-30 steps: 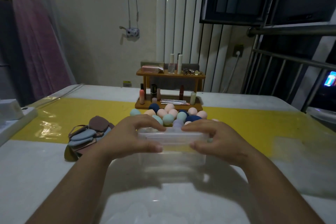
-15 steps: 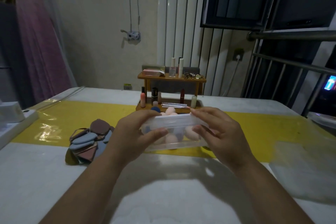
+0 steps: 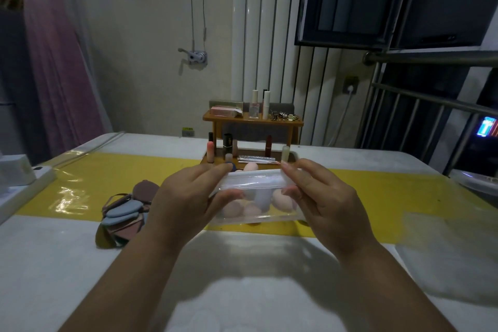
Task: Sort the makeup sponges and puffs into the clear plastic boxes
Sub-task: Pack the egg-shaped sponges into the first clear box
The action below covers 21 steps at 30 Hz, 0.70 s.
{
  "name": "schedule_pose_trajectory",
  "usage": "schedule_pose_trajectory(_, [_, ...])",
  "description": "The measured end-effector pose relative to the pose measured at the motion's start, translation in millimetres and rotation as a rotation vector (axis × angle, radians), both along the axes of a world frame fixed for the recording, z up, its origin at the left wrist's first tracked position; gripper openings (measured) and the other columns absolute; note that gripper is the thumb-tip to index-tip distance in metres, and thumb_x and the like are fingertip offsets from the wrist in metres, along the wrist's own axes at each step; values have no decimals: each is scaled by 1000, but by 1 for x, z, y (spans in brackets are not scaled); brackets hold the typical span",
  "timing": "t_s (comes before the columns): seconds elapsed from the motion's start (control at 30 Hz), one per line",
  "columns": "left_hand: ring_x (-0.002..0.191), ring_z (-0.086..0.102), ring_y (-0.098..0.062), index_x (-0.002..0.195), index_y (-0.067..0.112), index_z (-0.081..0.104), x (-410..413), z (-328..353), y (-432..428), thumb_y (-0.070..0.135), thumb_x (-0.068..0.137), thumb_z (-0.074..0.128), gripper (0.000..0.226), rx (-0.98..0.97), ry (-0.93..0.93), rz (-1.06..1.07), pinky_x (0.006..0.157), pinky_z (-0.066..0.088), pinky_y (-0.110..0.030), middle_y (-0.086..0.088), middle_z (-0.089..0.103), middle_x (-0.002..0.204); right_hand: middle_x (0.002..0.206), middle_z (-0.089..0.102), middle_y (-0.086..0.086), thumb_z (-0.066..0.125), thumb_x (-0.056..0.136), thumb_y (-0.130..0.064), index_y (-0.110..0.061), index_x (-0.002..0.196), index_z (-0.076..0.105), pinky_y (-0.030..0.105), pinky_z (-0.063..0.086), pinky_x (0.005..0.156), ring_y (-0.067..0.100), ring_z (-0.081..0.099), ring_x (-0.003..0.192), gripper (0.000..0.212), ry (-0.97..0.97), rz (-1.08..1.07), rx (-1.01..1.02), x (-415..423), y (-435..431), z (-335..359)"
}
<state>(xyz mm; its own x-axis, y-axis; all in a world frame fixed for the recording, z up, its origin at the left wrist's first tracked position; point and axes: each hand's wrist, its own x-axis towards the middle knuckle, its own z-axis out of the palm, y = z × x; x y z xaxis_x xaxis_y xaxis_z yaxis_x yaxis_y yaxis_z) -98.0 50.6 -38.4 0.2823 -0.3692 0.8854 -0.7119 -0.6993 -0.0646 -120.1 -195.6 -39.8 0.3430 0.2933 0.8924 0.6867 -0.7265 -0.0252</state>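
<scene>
Puffs [image 3: 124, 217] piled left on tabletop [image 3: 54, 264]. Left hand [image 3: 186, 202] & right hand [image 3: 323, 202], each grip pinching an end of clear box [image 3: 256, 197], held btwn them; sponges seen thru it. Box tilted up vs 0.5 s ago.

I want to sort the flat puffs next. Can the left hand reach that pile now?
Probably not yet: the left hand grips the clear box together with the right hand. The puff pile lies unobstructed beside it.

cream wall [image 3: 151, 35] | dark window [image 3: 390, 0] | pink curtain [image 3: 56, 62] | dim light
</scene>
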Motion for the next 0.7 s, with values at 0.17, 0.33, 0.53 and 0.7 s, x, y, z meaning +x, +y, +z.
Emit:
schedule_pose_trajectory(0.17, [79, 73, -29, 103, -5, 72, -2, 0, -1, 42, 88, 56, 52, -4, -50, 47, 69, 57, -32, -17, 74, 94, 114, 68, 14, 46, 104, -35, -5, 125, 66, 41, 58, 73, 27, 69, 90, 42, -24, 15, 23, 0, 2, -1])
schedule_pose_trajectory(0.33, [80, 73, -30, 103, -7, 72, -1, 0, -3, 43, 91, 54, 54, -23, -84, 43, 70, 59, -35, -20, 74, 93, 114, 67, 14, 45, 105, -33, -5, 125, 67, 39, 59, 72, 24, 69, 88, 41, -36, 6, 15, -1, 3, 0])
schedule_pose_trajectory(0.53, [80, 72, -29, 100, -6, 73, -1, -1, -4, 47, 96, 46, 59, -46, -103, 48, 73, 56, -32, -19, 74, 92, 111, 69, 12, 46, 105, -30, -3, 122, 69, 33, 58, 77, 21, 69, 88, 39, -42, -8, 27, -3, 5, 2])
schedule_pose_trajectory(0.7, [72, 71, -26, 92, -1, 75, -2, -4, -9, 50, 99, 42, 61, -94, -46, 0, 62, 59, -34, -13, 74, 86, 95, 75, 8, 50, 101, -27, -5, 95, 75, 21, 50, 84, 14, 64, 91, 34, -141, -84, 54, -6, 5, 4])
